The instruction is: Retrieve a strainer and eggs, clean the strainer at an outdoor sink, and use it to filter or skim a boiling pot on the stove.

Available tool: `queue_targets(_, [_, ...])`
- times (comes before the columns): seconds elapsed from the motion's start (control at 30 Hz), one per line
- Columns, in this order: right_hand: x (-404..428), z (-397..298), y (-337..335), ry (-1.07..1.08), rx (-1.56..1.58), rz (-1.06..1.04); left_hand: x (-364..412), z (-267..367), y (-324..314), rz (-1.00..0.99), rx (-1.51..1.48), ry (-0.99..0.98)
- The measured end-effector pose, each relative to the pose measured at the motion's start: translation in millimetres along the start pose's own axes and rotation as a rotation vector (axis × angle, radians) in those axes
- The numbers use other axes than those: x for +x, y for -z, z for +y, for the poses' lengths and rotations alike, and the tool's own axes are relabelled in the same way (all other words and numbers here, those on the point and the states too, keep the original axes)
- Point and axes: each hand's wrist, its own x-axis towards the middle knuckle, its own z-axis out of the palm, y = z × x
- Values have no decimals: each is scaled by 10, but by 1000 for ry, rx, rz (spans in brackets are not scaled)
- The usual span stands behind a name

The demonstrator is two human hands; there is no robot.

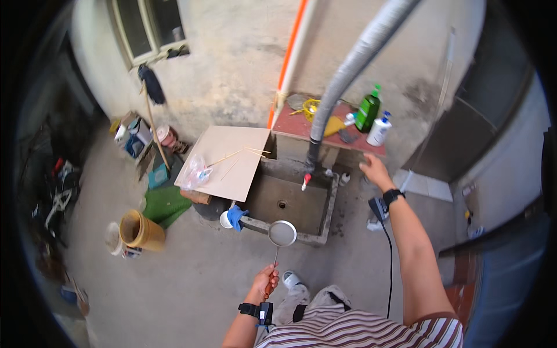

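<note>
My left hand (pixel 266 280) grips the reddish-brown handle of a round fine-mesh strainer (pixel 282 233). The strainer's head is held up at the near rim of a concrete sink (pixel 331 204). Stretched out to the right of the sink, my right hand (pixel 374 170) is bare, its fingers apart. Just beyond it, a white pump bottle (pixel 378 130) with a blue top stands beside a green pump bottle (pixel 368 108) on a red slab (pixel 291 124). A tap with a red handle (pixel 307 179) hangs over the sink, whose drain (pixel 282 204) is visible.
A board (pixel 230 174) overlaps the sink's left side, bearing thin sticks (pixel 228 156) and a clear plastic bag (pixel 196 174). A blue cloth (pixel 236 216) drapes over the sink's edge. A silver-wrapped pipe (pixel 348 65) slants overhead. Yellow bucket (pixel 150 237) and green mat (pixel 167 206) lie left.
</note>
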Motion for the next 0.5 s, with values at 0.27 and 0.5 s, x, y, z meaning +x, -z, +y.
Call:
queue_targets(0.27, [1259, 837, -464, 50, -261, -108, 928, -114, -431, 99, -94, -9])
queue_targets(0.5, [2166, 1605, -1343, 164, -490, -111, 1654, -66, -828, 346, -173, -38])
